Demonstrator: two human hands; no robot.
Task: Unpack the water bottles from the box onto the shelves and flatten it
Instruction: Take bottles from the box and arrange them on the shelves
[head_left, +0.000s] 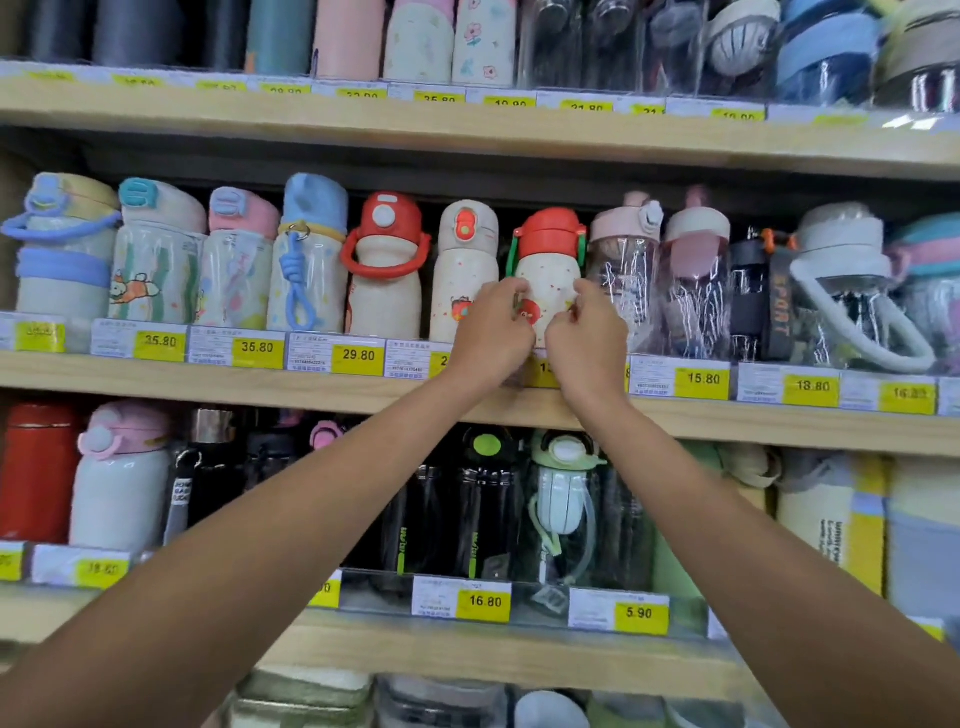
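We're reaching up and forward, left hand (493, 335) and right hand (587, 338) both gripping the red-lidded bottle (548, 270) from either side.

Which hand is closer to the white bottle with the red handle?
Left. Both hands hold the green-strapped bottle, two places right of the red-handled bottle: left hand on the nearer side, right hand beyond.

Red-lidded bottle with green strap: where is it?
The red-lidded bottle stands on the middle shelf, centre-right in the head view, between the cream bottle and the pink-lidded bottle, held by left hand and right hand.
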